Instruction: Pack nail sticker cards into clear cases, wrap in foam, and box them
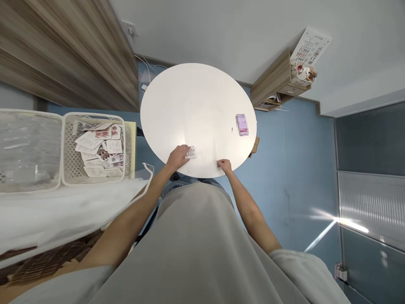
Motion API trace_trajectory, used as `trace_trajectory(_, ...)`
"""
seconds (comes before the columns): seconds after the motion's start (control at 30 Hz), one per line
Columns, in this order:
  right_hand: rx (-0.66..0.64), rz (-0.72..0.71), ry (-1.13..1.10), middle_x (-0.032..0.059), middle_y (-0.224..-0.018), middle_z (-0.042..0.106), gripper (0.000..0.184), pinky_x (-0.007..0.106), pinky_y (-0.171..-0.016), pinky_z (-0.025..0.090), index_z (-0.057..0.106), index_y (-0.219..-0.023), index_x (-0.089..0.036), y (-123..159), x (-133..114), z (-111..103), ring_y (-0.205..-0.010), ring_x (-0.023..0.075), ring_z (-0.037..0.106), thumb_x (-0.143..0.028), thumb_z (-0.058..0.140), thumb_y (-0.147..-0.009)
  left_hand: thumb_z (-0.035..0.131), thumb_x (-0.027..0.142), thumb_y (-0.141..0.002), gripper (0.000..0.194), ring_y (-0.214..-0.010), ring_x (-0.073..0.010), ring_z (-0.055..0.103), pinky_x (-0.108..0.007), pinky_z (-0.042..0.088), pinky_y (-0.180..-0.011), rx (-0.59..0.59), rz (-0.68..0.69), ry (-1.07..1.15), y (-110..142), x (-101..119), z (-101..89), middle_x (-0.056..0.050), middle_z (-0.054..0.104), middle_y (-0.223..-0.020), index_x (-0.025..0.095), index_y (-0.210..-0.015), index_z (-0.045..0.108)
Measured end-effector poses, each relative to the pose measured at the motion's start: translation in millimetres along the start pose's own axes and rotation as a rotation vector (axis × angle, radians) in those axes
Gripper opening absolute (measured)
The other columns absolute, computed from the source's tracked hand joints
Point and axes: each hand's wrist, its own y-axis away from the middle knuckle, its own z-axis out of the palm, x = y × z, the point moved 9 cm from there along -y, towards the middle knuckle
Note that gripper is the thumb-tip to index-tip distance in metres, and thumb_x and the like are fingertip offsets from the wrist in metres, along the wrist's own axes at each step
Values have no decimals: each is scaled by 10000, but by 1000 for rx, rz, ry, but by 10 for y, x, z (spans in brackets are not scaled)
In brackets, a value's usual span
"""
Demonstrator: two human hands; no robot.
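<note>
Near the front edge of the round white table (196, 101), my left hand (178, 158) has its fingers on the left side of a small clear pack (191, 152) with rows of small pale pieces. The pack lies flat or nearly flat, and part of it is under my fingertips. To the right, my right hand (224, 165) is closed in a pinch at the table's front. What its fingertips hold is too small to make out. A pink and purple blurred rectangle, perhaps a phone (242, 125), rests on the table's right side.
Left of the table stand a white basket of printed cards and packets (65, 147) and another basket of clear plastic pieces (31, 110). A low wooden cabinet (272, 80) with a small basket (295, 76) is at the back right. A small dark bit (232, 130) lies near the phone.
</note>
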Motion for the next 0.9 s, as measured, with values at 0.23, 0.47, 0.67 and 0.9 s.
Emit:
trace_trajectory(0.23, 11, 8, 97, 28, -816, 817, 120, 262, -840, 587, 779, -860, -200, 97, 15, 91, -782, 172, 790, -275, 705, -919, 680, 174, -931, 651, -1439, -372, 524, -452, 593, -1051, -125, 5, -7, -104, 323, 428, -154, 564, -1600, 224, -1569, 563)
trace_trajectory(0.47, 52, -125, 219, 46, -986, 816, 119, 289, -889, 552, 768, -907, -227, 352, -238, 158, -968, 213, 752, -257, 672, -971, 717, 225, -940, 685, -1461, -374, 494, -477, 572, -1106, -93, -5, 15, -71, 250, 505, -143, 540, -1627, 250, -1600, 533)
trace_trajectory(0.67, -22, -453, 459, 83, -1160, 721, 179, 296, -887, 534, 780, -1056, -214, 688, -800, 564, -1023, 210, 700, -296, 620, -1055, 748, 216, -909, 715, -1518, -401, 469, -541, 516, -1196, -85, -15, 126, -64, 233, 528, -165, 517, -1667, 217, -1591, 534)
trace_trajectory(0.9, -198, -601, 639, 109, -1217, 679, 214, 319, -926, 546, 797, -1120, -214, 834, -1164, 1092, -1147, 254, 665, -298, 603, -1088, 537, 330, -1066, 474, -1275, -298, 710, -433, 564, -1127, 159, -375, 511, 172, -156, 373, -165, 655, -1528, 179, -1509, 615)
